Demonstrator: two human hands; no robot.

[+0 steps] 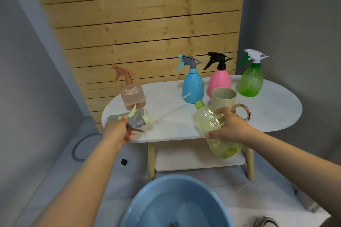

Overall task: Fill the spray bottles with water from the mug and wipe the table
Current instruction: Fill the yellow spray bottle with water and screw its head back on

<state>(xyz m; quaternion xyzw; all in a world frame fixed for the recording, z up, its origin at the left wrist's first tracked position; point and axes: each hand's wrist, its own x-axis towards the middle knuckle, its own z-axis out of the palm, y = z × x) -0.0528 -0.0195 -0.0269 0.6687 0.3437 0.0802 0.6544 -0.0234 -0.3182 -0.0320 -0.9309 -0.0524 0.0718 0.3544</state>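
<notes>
My right hand grips a yellow-green transparent bottle with no spray head, tilted with its open neck toward the upper left, at the table's front edge. My left hand holds the removed grey and green spray head, whose clear tube reaches across the white table. A beige mug with a gold ring handle stands just behind the bottle. Four capped spray bottles stand upright: peach, blue, pink, green.
A grey cloth lies at the table's left end, under the spray head. A blue basin with water sits on the floor in front of me. The table has a lower shelf. A wooden slat panel stands behind.
</notes>
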